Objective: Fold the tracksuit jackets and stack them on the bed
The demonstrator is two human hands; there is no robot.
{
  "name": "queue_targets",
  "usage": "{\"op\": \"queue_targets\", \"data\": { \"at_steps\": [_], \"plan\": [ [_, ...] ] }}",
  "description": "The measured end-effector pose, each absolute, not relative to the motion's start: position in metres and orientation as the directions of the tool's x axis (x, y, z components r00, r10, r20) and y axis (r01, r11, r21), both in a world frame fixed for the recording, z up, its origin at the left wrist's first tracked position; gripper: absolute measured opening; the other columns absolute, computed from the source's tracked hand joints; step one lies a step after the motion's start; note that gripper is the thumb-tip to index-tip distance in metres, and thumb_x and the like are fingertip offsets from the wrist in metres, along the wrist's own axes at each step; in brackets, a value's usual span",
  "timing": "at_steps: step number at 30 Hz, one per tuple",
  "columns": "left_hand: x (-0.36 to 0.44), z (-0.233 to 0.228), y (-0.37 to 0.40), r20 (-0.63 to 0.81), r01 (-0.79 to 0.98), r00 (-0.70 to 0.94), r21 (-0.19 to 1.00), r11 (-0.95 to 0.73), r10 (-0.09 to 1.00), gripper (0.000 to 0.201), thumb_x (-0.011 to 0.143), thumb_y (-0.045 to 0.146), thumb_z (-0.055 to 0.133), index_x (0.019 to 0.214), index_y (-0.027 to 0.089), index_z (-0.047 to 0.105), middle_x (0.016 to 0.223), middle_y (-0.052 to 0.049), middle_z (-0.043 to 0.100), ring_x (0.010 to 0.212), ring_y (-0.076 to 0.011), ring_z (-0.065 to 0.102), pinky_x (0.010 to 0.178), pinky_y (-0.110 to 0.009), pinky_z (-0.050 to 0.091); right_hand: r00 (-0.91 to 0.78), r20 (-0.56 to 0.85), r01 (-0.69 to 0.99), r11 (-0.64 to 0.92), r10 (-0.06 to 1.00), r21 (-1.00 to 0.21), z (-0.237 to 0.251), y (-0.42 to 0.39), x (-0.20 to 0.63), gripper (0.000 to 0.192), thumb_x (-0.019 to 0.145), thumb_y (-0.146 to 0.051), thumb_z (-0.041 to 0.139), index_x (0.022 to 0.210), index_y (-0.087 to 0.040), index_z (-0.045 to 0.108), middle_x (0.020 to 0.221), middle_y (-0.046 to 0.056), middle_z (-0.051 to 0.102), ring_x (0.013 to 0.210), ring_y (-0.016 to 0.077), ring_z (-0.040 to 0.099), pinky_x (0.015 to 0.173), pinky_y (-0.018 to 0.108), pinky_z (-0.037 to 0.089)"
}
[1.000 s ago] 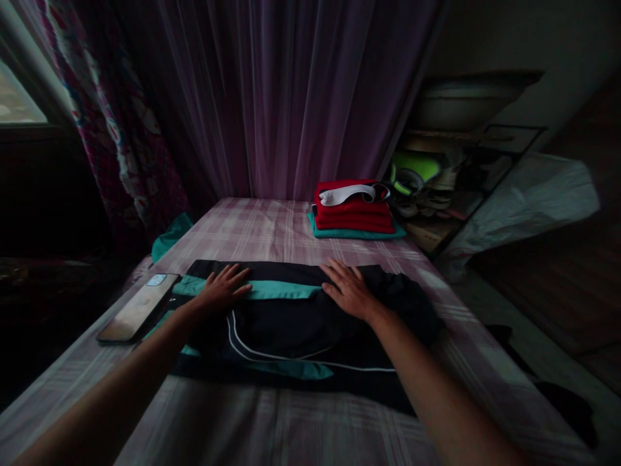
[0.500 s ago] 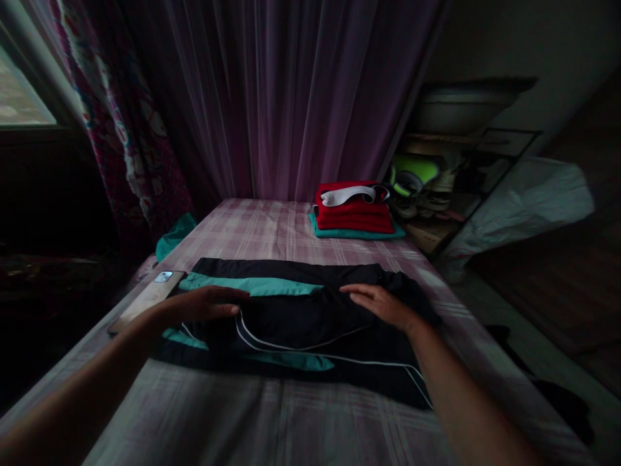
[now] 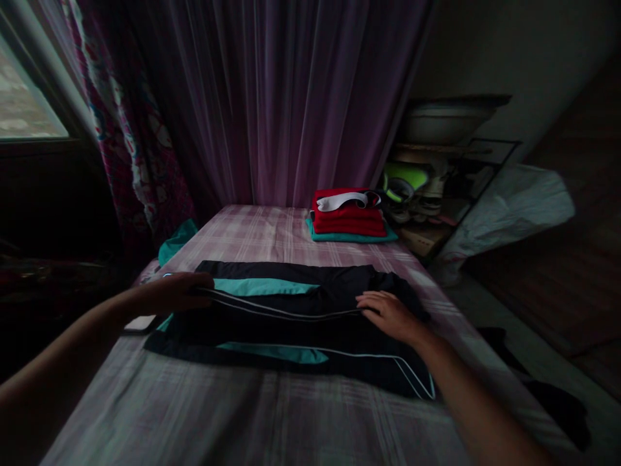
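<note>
A dark garment with teal panels and white piping lies folded in a wide band across the bed. My left hand has its fingers closed on the garment's left side, at a piped edge. My right hand grips the same edge farther right, its fingers bent onto the fabric. Between both hands the white piping runs nearly straight, sagging slightly. A phone lies left of the garment, mostly covered by my left hand and forearm.
Folded red clothes with a white strap on top sit on a teal cloth at the bed's far end. Purple curtains hang behind. Right of the bed stands a rack holding shoes and a basin, beside a pale plastic bag.
My left hand has moved left to the garment's end, and my right hand has come slightly lower. Both now grip the piped edge, which is straighter than before. The view has shifted slightly.
</note>
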State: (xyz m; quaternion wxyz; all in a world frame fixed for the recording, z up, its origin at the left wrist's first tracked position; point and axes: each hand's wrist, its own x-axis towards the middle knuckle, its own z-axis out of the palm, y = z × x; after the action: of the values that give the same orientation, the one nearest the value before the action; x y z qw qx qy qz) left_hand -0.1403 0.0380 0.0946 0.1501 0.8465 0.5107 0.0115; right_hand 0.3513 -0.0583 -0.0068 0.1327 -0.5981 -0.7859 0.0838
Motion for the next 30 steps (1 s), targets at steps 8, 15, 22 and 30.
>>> {"op": "queue_targets", "data": {
  "at_steps": [8, 15, 22, 30],
  "plan": [
    [-0.180, 0.144, 0.085, -0.180, 0.925, 0.316, 0.279, -0.259, 0.932, 0.053, 0.080, 0.056, 0.055, 0.118, 0.020, 0.061, 0.094, 0.006, 0.071, 0.087, -0.0137, 0.063, 0.078, -0.021, 0.047, -0.198, 0.198, 0.950, 0.238, 0.960, -0.203, 0.029, -0.027, 0.345, 0.031, 0.096, -0.031, 0.039, 0.106, -0.023, 0.068, 0.107, 0.006, 0.074, 0.109, 0.0226, 0.065, 0.111, 0.043, 0.035],
    [-0.142, 0.098, 0.126, 0.048, 0.949, 0.315, -0.037, -0.313, 0.948, 0.045, 0.091, 0.030, 0.045, 0.130, 0.012, 0.058, 0.128, -0.009, 0.064, 0.110, -0.0220, 0.061, 0.095, -0.030, 0.047, -0.055, 0.076, 0.989, 0.065, 0.996, -0.135, 0.027, 0.019, 0.313, 0.030, 0.098, -0.038, 0.043, 0.109, -0.023, 0.066, 0.100, 0.006, 0.077, 0.095, 0.0233, 0.069, 0.084, 0.033, 0.044],
    [-0.145, 0.021, 0.126, 0.195, 0.993, 0.112, 0.013, -0.116, 0.974, 0.058, 0.086, 0.036, 0.052, 0.139, 0.011, 0.051, 0.141, -0.019, 0.056, 0.125, -0.0325, 0.058, 0.102, -0.043, 0.049, -0.021, -0.004, 0.977, 0.019, 1.000, -0.212, 0.008, 0.025, 0.320, 0.034, 0.097, -0.048, 0.044, 0.098, -0.025, 0.069, 0.093, 0.004, 0.077, 0.090, 0.0208, 0.070, 0.074, 0.028, 0.041],
    [-0.057, 0.013, 0.020, 0.257, 0.746, 0.590, 0.189, -0.639, 0.765, 0.032, 0.090, 0.041, 0.059, 0.116, 0.025, 0.069, 0.118, -0.008, 0.071, 0.112, -0.0249, 0.064, 0.101, -0.042, 0.048, -0.072, 0.009, 0.941, 0.071, 0.997, -0.331, -0.002, 0.032, 0.329, 0.039, 0.090, -0.053, 0.047, 0.081, -0.024, 0.071, 0.082, 0.004, 0.074, 0.081, 0.0215, 0.067, 0.070, 0.030, 0.041]
  ]
}}
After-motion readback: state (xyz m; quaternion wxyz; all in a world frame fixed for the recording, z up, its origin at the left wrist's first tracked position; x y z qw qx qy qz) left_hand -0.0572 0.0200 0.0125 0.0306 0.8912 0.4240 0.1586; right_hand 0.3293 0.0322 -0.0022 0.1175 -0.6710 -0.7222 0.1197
